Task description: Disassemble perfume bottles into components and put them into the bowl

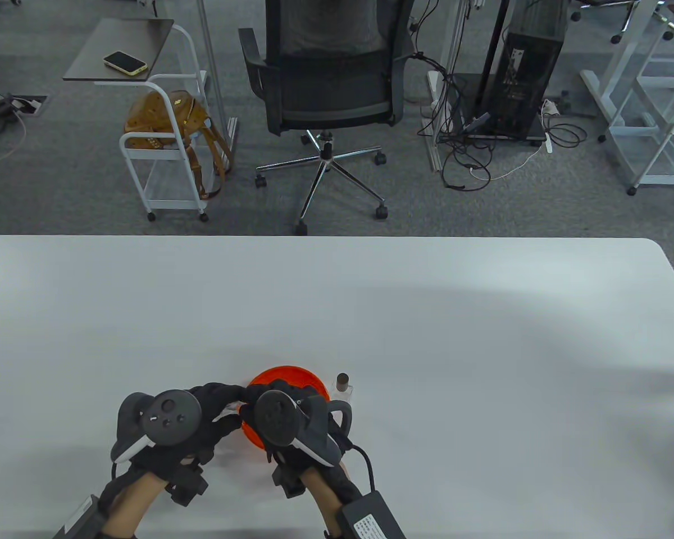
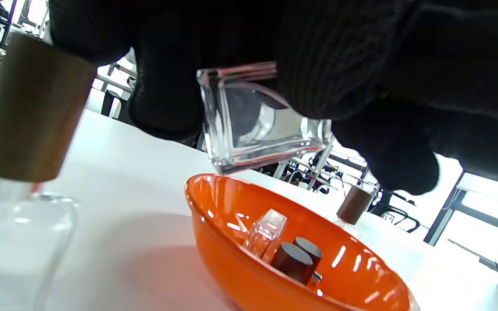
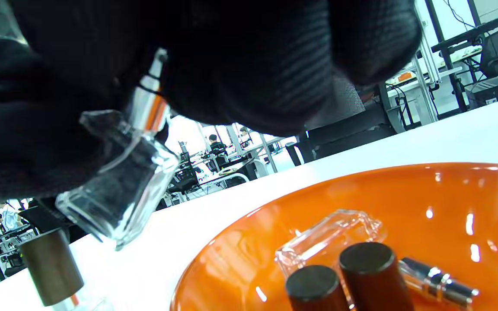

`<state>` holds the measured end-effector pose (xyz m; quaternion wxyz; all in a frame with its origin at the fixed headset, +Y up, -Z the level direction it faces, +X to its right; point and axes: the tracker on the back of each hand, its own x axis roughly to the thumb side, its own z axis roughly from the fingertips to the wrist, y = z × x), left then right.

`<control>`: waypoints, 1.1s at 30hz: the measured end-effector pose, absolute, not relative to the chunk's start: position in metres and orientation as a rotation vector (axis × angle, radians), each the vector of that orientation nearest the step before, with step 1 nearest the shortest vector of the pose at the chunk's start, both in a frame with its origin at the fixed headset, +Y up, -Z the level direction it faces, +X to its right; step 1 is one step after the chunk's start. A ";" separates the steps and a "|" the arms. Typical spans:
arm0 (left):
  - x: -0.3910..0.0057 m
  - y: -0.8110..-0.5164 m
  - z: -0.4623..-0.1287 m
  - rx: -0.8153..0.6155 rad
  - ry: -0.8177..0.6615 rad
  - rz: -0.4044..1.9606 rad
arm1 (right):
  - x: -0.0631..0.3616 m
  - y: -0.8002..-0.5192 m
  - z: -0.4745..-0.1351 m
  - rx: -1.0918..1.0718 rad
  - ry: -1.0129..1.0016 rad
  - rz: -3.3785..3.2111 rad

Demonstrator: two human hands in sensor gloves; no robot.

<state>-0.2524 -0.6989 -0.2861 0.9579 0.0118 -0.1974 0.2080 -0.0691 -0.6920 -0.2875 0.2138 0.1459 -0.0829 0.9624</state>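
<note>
My left hand point(image 1: 222, 400) grips a clear glass bottle point(image 2: 257, 125) by its body and holds it tilted above the near-left rim of the orange bowl point(image 1: 309, 377). My right hand point(image 1: 254, 405) pinches the silver spray head point(image 3: 148, 101) at that bottle's point(image 3: 119, 190) neck. Inside the bowl point(image 3: 448, 194) lie an empty glass bottle point(image 3: 331, 235), two dark caps point(image 3: 368, 268) and a silver sprayer point(image 3: 439, 276). In the table view the held bottle is hidden under my hands.
A capped perfume bottle point(image 1: 343, 385) stands just right of the bowl. Another one with a brown cap point(image 2: 28, 108) stands on the table left of the bowl, close to my left hand. An office chair point(image 1: 328, 73) stands beyond the table's far edge.
</note>
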 end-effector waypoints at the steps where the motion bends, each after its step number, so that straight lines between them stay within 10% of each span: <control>1: -0.251 -0.699 -0.286 0.030 -0.404 0.424 | -0.069 -0.692 -0.288 0.416 -0.222 2.676; 33: -0.253 -0.697 -0.286 0.033 -0.391 0.441 | -0.071 -0.692 -0.287 0.418 -0.230 2.682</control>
